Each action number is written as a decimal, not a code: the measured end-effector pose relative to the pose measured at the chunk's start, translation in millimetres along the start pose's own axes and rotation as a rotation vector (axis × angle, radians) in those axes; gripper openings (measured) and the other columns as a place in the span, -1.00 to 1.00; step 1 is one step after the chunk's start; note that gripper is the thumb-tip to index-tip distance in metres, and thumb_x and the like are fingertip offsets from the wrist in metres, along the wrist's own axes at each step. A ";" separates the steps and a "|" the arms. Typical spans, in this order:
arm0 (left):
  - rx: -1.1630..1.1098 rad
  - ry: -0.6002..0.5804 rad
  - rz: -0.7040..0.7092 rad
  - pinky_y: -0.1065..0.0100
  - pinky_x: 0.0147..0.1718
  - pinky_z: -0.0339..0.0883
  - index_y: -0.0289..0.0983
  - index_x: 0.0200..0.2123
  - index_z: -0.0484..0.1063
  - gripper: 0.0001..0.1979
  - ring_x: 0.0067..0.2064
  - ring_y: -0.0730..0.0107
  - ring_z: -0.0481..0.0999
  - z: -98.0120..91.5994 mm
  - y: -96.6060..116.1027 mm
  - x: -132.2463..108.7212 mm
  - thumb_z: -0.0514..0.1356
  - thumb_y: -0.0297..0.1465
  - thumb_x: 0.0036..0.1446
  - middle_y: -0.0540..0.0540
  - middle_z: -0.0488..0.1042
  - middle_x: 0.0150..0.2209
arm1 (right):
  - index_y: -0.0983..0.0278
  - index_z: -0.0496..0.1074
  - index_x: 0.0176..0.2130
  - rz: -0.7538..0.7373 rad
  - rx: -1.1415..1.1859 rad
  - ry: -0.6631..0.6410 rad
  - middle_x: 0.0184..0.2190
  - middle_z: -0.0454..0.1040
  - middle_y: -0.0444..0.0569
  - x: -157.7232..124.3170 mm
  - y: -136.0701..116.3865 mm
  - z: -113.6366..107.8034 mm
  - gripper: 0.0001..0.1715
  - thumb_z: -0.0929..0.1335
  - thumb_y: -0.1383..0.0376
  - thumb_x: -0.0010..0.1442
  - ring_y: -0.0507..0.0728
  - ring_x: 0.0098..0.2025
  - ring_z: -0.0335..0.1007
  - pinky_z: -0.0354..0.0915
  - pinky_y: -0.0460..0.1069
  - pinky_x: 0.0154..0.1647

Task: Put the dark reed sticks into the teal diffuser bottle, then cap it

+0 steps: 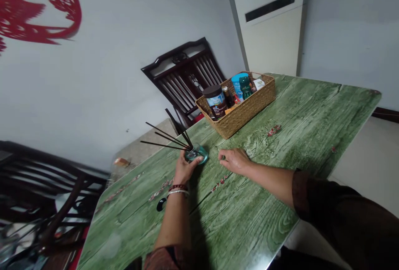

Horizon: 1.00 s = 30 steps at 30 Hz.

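A glass reed diffuser bottle (pixel 199 153) with bluish-green liquid sits on the green table, several dark sticks (pixel 171 139) fanning out of its neck to the left. My left hand (pixel 186 166) grips the bottle from its near left side, thumb along the front. To the right of the bottle, apart from it, my right hand (pixel 234 161) rests low over the tabletop with its fingers curled in. Whether anything is inside those fingers cannot be made out. A small black round piece (pixel 161 204) lies left of my left wrist.
Behind my hands stands a woven basket (pixel 246 114) holding a dark-lidded jar (pixel 215 100), a blue container, a green bottle (pixel 245 88) and other packages. Dark wooden chairs (pixel 187 74) stand beyond the table (pixel 311 137) and at left. A pale tall cabinet-like unit (pixel 271 33) is at the back.
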<state>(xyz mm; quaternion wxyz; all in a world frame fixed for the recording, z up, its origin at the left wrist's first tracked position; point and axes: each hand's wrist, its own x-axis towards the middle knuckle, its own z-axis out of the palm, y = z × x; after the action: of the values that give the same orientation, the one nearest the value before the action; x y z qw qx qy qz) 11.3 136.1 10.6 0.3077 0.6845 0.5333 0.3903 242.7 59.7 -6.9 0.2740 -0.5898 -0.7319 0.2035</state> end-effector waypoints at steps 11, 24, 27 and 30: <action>-0.191 0.212 -0.072 0.19 -0.08 0.37 -0.20 0.00 0.32 -0.25 -0.19 0.32 0.51 3.3 2.6 18.4 0.49 -0.30 -0.32 -0.01 0.43 -0.21 | 0.10 0.52 -0.15 -0.001 0.045 0.017 -0.43 0.51 -0.16 5.4 4.5 7.0 -0.79 0.40 0.18 0.18 0.09 -0.34 0.41 0.16 -0.06 -0.26; -1.347 0.027 0.099 0.63 -0.63 0.21 0.02 0.29 0.21 -0.25 -0.70 0.70 0.11 -49.6 105.3 -147.3 0.23 -0.65 0.10 0.21 0.16 -0.60 | 0.18 0.29 0.20 -0.166 1.316 -0.143 -0.67 -0.04 -0.42 -6.4 -49.9 -59.1 -0.22 0.40 0.27 -0.02 -0.07 -0.64 -0.29 -0.12 -0.15 -0.64; -1.399 -0.015 0.169 0.63 -0.67 0.19 0.13 0.30 0.16 -0.18 -0.72 0.69 0.06 -53.2 127.6 -158.5 0.24 -0.65 0.07 0.21 0.15 -0.61 | 0.09 0.22 0.26 -0.341 1.434 -0.199 -0.68 -0.07 -0.41 -22.2 -92.2 -106.7 -0.13 0.44 0.24 -0.02 -0.07 -0.63 -0.28 -0.06 -0.14 -0.62; -1.431 -0.029 0.168 0.63 -0.69 0.17 0.17 0.31 0.14 -0.14 -0.73 0.69 0.00 -40.3 118.7 -165.8 0.27 -0.63 0.05 0.22 0.18 -0.60 | 0.03 0.20 0.27 -0.397 1.489 -0.209 -0.68 -0.12 -0.40 -34.2 -108.7 -124.4 -0.08 0.47 0.22 -0.03 -0.06 -0.63 -0.28 -0.04 -0.14 -0.62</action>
<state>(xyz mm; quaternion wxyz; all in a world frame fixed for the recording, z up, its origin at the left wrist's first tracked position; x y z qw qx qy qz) 13.8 -53.3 96.3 0.6568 0.3591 0.0884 0.6571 246.0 -0.8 150.5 0.5588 -0.0857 -0.5164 0.6433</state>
